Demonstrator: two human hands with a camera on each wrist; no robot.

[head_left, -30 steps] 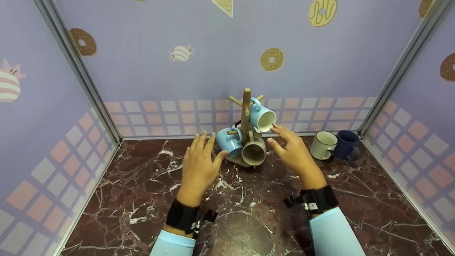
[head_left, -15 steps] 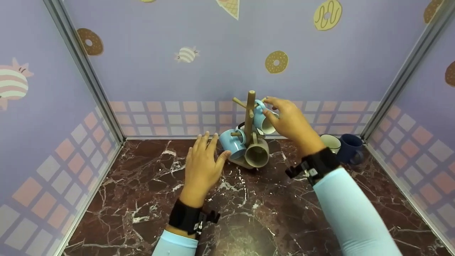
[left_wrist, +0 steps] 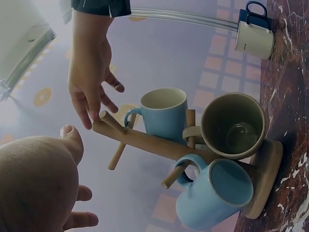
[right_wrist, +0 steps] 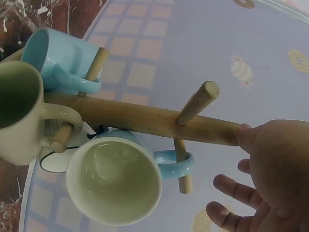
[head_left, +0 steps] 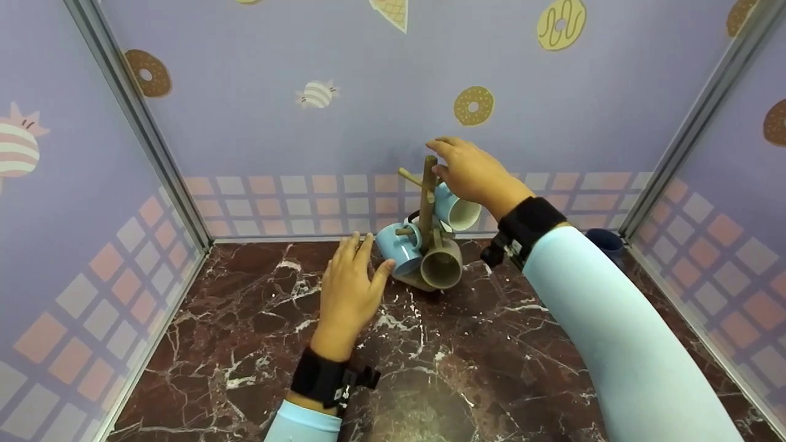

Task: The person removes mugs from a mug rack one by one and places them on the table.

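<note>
A wooden mug tree [head_left: 427, 209] stands near the back wall. One light-blue mug [head_left: 444, 205] hangs from its upper right peg. A second light-blue mug [head_left: 393, 247] is on a lower left peg, and a grey-beige mug [right_wrist: 19, 145] on the lower front one. Partly hidden behind them is a white mug with a dark rim [right_wrist: 59, 162]. My right hand [head_left: 473, 172] is at the top of the post, thumb right at the wood and other fingers loosely extended. My left hand [head_left: 350, 291] lies beside the lower blue mug, fingers straight and holding nothing.
A dark-blue mug [head_left: 607, 239] stands at the back right corner, partly behind my right sleeve. Next to it is a white mug [left_wrist: 256, 40], hidden by my arm in the head view. Patterned panels [head_left: 381, 110] enclose the dark marbled tabletop [head_left: 245, 344].
My right hand has risen from beside the upper blue mug, past its handle and peg, to the top of the post. My left hand has hardly moved.
</note>
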